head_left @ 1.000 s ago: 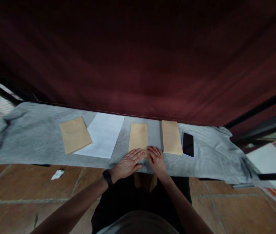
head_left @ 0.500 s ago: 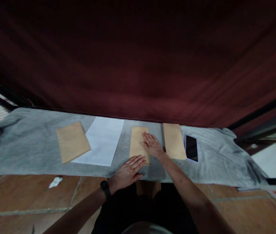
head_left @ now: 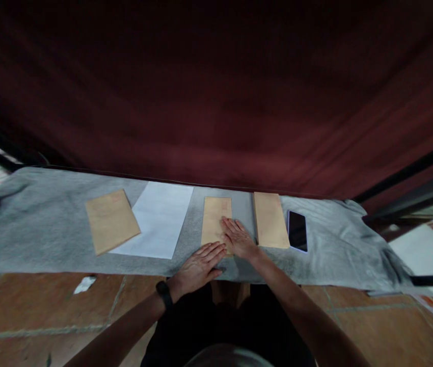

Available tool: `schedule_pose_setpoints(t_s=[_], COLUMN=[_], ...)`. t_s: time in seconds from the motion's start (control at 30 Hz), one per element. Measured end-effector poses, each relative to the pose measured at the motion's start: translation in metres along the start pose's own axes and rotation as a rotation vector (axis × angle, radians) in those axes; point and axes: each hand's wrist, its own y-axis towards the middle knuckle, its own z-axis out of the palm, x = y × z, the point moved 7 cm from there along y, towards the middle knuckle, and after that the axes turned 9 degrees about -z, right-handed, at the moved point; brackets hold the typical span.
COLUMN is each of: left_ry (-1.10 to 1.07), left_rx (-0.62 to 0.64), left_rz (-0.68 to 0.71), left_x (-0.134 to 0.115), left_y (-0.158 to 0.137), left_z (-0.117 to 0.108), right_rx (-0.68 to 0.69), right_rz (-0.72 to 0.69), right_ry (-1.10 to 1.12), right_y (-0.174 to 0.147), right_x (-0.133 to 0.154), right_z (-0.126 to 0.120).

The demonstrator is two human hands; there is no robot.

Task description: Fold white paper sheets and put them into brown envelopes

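A brown paper envelope (head_left: 213,219) with small red print lies upright before me on the grey cloth (head_left: 63,219). Across its lower left edge rests my left hand (head_left: 200,265), flat, fingers stretched out together; a dark band is on that wrist. My right hand (head_left: 238,238) lies flat on the envelope's lower right part, its fingers extended and its fingertips near the middle. Both hands hide the lower end of the envelope. To the right sits a thick stack of brown envelopes (head_left: 272,219). On the left, more brown envelopes (head_left: 111,220) overlap a white sheet of paper (head_left: 163,219).
A phone (head_left: 297,231) with a dark screen lies right of the stack. Behind the cloth-covered surface hangs a dark red curtain (head_left: 216,127). Tiled floor (head_left: 48,300) with a white scrap (head_left: 85,284) shows in front. Papers (head_left: 426,250) are at the far right.
My right hand has slid down the envelope towards me, uncovering the red print near its top right. My left hand stays at the lower edge. The whole view has shifted slightly.
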Motion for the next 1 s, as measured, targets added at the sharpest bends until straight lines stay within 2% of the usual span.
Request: schedule_pose_setpoints(t_s=[0.23,0.4,0.6,0.7,1.0], left_ry=[-0.057,-0.163,-0.253,-0.319,-0.321], left_rx=[0.024,-0.025,-0.139,-0.174,-0.138], left_rz=[-0.012,-0.093,-0.263,-0.317,-0.301], left_x=[0.002,0.008,0.040,0.052,0.039], left_y=[-0.002,0.001,0.038,0.046,-0.001], left_z=[0.002,-0.009,-0.020,-0.018,-0.013], right_rx=[-0.032,-0.041,-0.064,-0.108,-0.257], right_rz=[-0.118,-0.117,-0.020,0.025,0.234], right_ry=[0.044,0.061,0.173,0.224,0.331], right_y=[-0.057,-0.083,-0.080,-0.076,-0.065], right_x=[0.043,0.058,0.053,0.049,0.038], right_z=[-0.014,-0.018,-0.021,-0.024,-0.019])
